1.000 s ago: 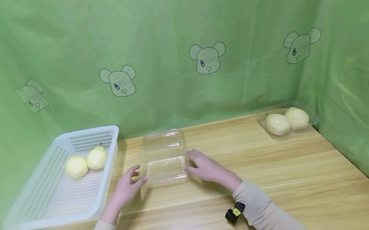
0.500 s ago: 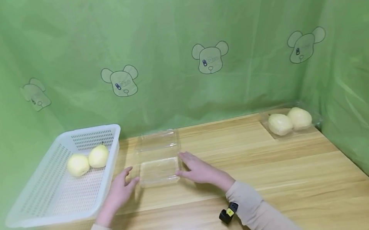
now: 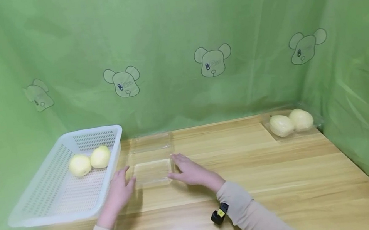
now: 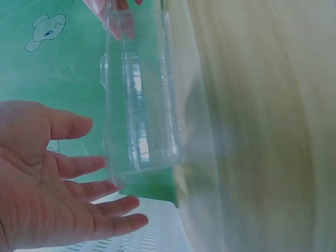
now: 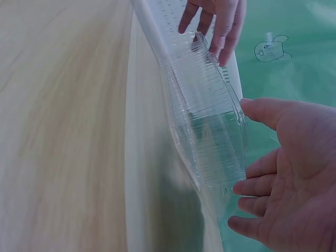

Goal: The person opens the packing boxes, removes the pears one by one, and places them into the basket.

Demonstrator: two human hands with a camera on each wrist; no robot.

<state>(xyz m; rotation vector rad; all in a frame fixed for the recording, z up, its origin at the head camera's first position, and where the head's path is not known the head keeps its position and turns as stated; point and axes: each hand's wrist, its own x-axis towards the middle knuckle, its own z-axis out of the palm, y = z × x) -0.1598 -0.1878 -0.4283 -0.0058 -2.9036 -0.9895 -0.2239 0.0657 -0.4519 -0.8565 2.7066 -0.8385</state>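
Note:
A clear plastic clamshell box (image 3: 153,173) lies with its lid raised toward the back, between my two hands. At its left end is my left hand (image 3: 119,189), thumb and fingers spread beside the rim; in the left wrist view the fingertips (image 4: 109,186) come right up to the box's edge. My right hand (image 3: 192,172) touches the other end with fingers loosely straight. The right wrist view shows its thumb and fingertips (image 5: 252,186) against the box wall, not curled round it.
To the left stands a white perforated plastic basket (image 3: 58,219) holding two pale yellow pears (image 3: 80,165). Another clear box (image 3: 274,134) with two pears inside sits at the back right corner. A green curtain (image 3: 172,23) closes off the back and sides of the wooden table (image 3: 284,179).
The empty clear box has slid left toward the basket, with my right hand following at its right end. My left hand has shifted slightly left too.

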